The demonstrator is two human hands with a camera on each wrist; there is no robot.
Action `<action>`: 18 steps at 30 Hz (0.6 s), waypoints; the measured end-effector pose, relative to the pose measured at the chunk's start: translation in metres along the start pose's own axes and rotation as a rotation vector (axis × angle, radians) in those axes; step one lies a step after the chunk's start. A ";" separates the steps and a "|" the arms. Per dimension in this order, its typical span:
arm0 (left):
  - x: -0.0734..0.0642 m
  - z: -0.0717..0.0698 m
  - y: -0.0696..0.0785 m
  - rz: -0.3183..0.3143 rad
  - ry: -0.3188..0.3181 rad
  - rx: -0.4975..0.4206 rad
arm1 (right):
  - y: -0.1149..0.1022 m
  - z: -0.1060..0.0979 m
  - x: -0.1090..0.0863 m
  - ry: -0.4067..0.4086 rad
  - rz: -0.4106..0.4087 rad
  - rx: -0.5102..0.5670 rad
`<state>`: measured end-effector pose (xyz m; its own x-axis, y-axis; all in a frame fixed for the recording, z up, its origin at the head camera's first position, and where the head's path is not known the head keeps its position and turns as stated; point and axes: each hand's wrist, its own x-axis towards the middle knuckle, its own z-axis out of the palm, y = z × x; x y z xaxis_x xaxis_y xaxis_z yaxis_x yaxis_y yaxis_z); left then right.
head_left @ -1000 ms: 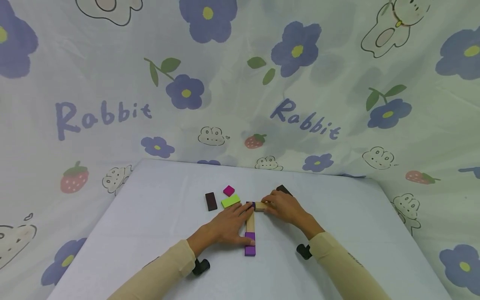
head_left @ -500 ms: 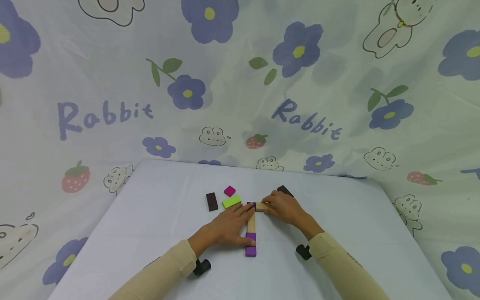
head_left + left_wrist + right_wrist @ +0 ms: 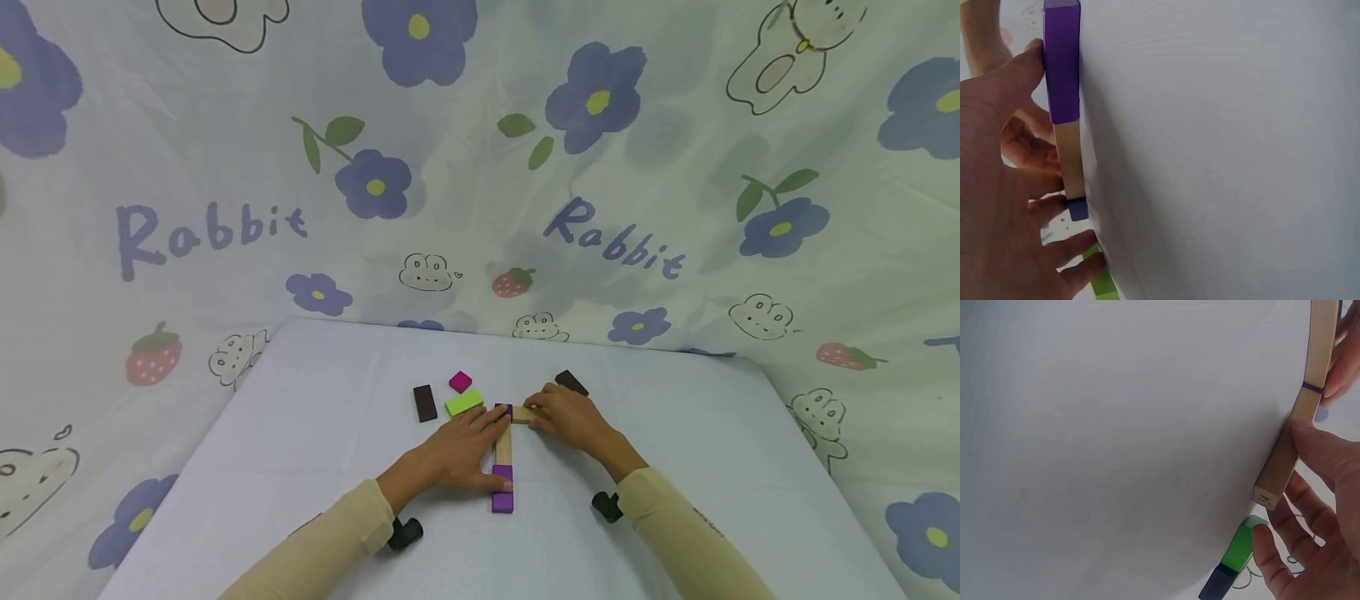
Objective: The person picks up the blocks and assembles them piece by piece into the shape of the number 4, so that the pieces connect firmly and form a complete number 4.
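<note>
A column of blocks lies on the white table. It has purple blocks (image 3: 502, 502) at the near end, a bare wooden block (image 3: 503, 450) in the middle and a dark purple block (image 3: 505, 407) at the far end. My left hand (image 3: 456, 454) spreads along its left side, thumb at the purple part and fingertips by the dark purple block. From the right, my right hand (image 3: 572, 416) pinches a second wooden block (image 3: 1282, 456) between thumb and fingers, its inner end against the dark purple block. A green block (image 3: 1237, 548) shows beyond the fingers in the right wrist view.
Left of the far end lie a lime block (image 3: 464, 403), a magenta block (image 3: 461, 382) and a dark brown block (image 3: 424, 403). Another dark block (image 3: 572, 382) lies behind my right hand. A printed rabbit-and-flower curtain (image 3: 480, 167) hangs behind the table.
</note>
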<state>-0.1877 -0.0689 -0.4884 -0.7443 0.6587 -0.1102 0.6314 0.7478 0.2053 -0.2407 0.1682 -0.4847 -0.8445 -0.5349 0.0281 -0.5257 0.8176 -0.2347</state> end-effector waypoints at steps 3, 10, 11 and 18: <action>0.000 0.000 0.000 -0.001 -0.002 -0.003 | 0.000 0.001 0.000 -0.002 0.005 0.008; -0.001 0.000 0.001 0.001 0.002 0.005 | 0.001 0.003 0.000 -0.013 0.011 0.025; -0.001 -0.001 0.001 0.000 0.000 0.008 | 0.001 0.003 0.000 -0.013 0.014 0.029; -0.001 -0.001 0.001 0.004 0.000 0.013 | 0.001 0.005 0.000 -0.015 0.025 0.018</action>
<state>-0.1867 -0.0691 -0.4870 -0.7418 0.6616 -0.1097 0.6371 0.7463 0.1930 -0.2406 0.1680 -0.4899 -0.8558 -0.5172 0.0077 -0.5021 0.8271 -0.2526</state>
